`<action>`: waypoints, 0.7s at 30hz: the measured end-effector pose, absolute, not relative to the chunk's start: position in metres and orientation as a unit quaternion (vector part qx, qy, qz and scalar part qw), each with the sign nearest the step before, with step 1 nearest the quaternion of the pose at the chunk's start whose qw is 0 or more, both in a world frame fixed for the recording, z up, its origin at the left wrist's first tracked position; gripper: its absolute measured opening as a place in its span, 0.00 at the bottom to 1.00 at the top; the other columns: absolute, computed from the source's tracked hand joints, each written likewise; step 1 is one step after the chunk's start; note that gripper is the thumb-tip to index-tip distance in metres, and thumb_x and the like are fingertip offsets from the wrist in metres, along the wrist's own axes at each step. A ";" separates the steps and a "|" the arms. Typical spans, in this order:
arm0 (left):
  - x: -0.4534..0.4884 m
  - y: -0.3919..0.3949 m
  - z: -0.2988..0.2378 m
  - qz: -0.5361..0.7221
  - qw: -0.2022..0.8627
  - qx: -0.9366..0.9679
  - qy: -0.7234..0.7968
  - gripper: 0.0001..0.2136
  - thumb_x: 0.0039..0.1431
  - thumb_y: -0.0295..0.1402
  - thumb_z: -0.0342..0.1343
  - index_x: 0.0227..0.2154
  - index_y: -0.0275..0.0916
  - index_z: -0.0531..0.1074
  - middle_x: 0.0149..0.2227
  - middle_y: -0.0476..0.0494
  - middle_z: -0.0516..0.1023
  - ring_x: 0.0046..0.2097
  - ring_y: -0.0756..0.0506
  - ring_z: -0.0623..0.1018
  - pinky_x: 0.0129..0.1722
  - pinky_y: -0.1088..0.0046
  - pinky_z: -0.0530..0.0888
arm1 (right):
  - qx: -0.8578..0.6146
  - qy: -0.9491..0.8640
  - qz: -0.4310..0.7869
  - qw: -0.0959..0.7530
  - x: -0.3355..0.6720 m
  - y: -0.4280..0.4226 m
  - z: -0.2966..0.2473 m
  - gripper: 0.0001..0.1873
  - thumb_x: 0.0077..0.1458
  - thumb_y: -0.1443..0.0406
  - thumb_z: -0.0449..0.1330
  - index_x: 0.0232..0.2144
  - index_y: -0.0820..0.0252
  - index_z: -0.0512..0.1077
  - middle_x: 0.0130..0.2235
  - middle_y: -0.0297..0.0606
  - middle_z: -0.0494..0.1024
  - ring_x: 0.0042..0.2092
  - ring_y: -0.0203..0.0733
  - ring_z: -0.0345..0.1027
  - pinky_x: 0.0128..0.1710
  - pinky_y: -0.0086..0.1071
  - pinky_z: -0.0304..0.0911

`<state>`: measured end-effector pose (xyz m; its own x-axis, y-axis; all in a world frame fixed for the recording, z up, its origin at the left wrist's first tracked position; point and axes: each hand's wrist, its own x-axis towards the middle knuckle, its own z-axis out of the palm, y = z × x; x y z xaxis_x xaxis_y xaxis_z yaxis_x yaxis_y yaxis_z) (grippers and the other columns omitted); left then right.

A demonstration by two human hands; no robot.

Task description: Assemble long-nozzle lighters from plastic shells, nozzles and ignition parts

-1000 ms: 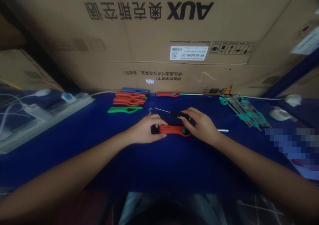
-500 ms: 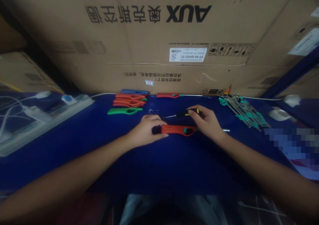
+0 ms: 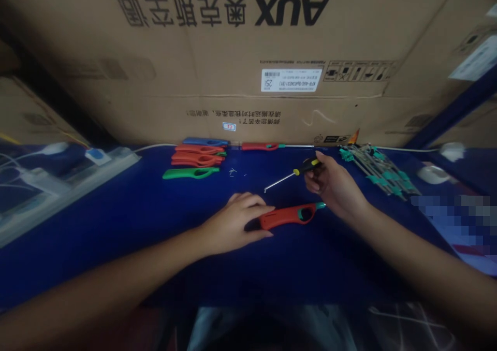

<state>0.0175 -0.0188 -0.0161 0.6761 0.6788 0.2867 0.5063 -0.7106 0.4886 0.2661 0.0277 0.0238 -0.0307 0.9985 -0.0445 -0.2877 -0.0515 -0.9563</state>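
Observation:
My left hand is closed around the black end of a red long-nosed gas lighter, thumb on the near side and fingers on the far side. The lighter points right, and its green nose base runs behind my right hand. That hand grips a black and yellow screwdriver. The screwdriver's metal shaft slants down to the left, and its tip, with what may be a small screw on it, hangs apart from the lighter. Tiny loose bits lie on the blue table beyond my left hand.
Red, blue and green lighter shells lie in a row at the back left. Another red lighter rests against the cardboard box. Metal rods with green parts are piled at the right. A power strip stands at the left.
The screwdriver has moved up and right, away from the left hand, with its shaft now tilted more steeply. Left hand and lighter have shifted nearer and slightly right, the lighter's nose end tipping away.

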 end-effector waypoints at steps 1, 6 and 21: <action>0.018 -0.019 -0.016 0.242 0.192 0.888 0.341 0.25 0.59 0.45 0.64 0.57 0.45 0.71 0.51 0.41 0.76 0.53 0.39 0.75 0.57 0.56 0.66 | -0.429 -0.413 0.588 0.547 0.266 0.026 0.024 0.18 0.58 0.54 0.61 0.24 0.57 0.63 0.22 0.30 0.65 0.19 0.30 0.53 0.18 0.28 0.49; 0.022 -0.023 -0.008 0.379 0.279 0.800 0.372 0.19 0.57 0.39 0.67 0.51 0.42 0.76 0.47 0.41 0.79 0.49 0.42 0.78 0.54 0.60 0.73 | -0.439 -0.419 0.584 0.540 0.264 0.022 0.027 0.18 0.58 0.55 0.61 0.24 0.58 0.63 0.21 0.30 0.64 0.19 0.30 0.52 0.18 0.28 0.48; 0.026 -0.028 0.000 0.447 0.371 0.700 0.415 0.05 0.57 0.32 0.66 0.36 0.39 0.83 0.35 0.45 0.83 0.36 0.48 0.80 0.38 0.74 0.76 | -0.448 -0.472 0.537 0.537 0.261 0.019 0.019 0.20 0.54 0.51 0.66 0.24 0.58 0.68 0.22 0.32 0.67 0.21 0.32 0.58 0.19 0.28 0.50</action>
